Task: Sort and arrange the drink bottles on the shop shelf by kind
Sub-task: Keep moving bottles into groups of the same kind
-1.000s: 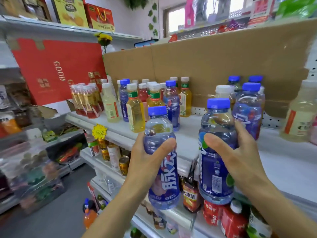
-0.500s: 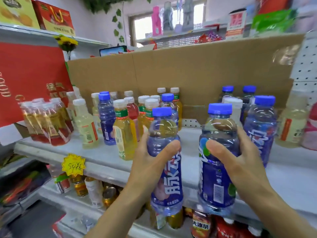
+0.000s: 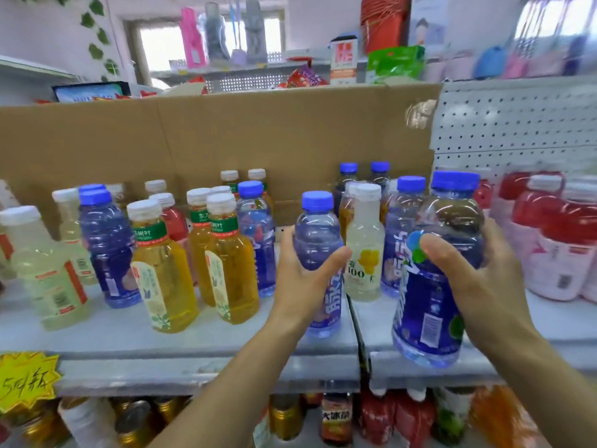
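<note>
The one head-worn view looks forward and slightly down at the shelf [image 3: 129, 345] from just in front of its edge, close enough that the left hand [image 3: 302, 282] and right hand [image 3: 481, 276] reach in from below, cardboard [image 3: 226, 134] rising behind the shelf.

**Labels I Am Reading On The Shelf**

I am reading "100" on the pale bottle [image 3: 363, 253]. The blue bottle [image 3: 318, 234] just left of it is showing "脉". The yellow tea bottles [image 3: 231, 270] are showing "东方树叶" on their green neck bands [image 3: 223, 225]. The starburst tag [image 3: 26, 381] is bearing a handwritten "5".
</note>
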Motion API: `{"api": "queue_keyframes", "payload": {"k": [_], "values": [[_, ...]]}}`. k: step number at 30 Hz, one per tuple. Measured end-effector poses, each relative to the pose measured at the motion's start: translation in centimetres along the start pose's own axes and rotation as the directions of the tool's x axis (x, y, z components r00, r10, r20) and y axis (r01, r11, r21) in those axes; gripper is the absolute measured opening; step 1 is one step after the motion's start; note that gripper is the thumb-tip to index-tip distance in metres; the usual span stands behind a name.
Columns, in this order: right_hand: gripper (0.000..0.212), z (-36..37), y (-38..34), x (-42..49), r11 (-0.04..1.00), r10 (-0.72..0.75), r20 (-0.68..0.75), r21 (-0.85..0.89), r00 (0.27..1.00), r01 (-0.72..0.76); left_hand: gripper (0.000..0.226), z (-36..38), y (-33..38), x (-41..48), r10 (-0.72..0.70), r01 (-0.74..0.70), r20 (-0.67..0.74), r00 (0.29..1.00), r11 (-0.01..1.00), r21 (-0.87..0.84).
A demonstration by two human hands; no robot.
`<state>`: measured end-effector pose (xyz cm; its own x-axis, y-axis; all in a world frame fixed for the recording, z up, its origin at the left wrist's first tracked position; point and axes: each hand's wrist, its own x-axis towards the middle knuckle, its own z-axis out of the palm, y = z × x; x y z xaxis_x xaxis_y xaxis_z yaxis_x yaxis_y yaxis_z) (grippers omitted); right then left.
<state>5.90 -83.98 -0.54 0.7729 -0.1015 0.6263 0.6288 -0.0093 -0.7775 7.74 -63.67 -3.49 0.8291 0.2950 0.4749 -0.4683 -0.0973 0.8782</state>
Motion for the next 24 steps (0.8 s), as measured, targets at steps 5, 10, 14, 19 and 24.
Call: {"api": "queue_keyframes", "payload": {"k": [5, 10, 14, 19, 24], "values": [[0.04, -2.3, 1.6, 1.4, 1.0, 0.0, -0.101, -0.018, 0.995, -0.001, 0.057, 1.4, -1.3, 1.4, -0.006, 0.006, -0.019, 1.0, 1.0, 0.007], [0.037, -3.7, 4.4, 3.3, 0.998, -0.001, -0.147, -0.065, 0.989, -0.009, 0.066, 2.4, -2.2, 2.8, 0.026, -0.02, -0.083, 0.996, 0.997, 0.077], [0.044, -4.9, 7.3, 4.6, 0.993, 0.041, -0.125, -0.101, 0.991, -0.054, 0.078, 2.4, -2.7, 3.6, 0.01, 0.003, -0.112, 0.994, 0.994, 0.114], [0.052, -5.3, 10.1, 7.5, 0.983, 0.114, -0.069, -0.138, 0.991, -0.122, 0.084, 2.6, -3.3, 4.4, -0.001, 0.022, -0.137, 0.991, 0.988, 0.153], [0.066, -5.2, 11.9, 10.7, 0.972, 0.19, 0.018, -0.143, 0.982, -0.186, 0.083, 2.9, -3.9, 5.3, -0.003, 0.039, -0.18, 0.984, 0.979, 0.199]]}}
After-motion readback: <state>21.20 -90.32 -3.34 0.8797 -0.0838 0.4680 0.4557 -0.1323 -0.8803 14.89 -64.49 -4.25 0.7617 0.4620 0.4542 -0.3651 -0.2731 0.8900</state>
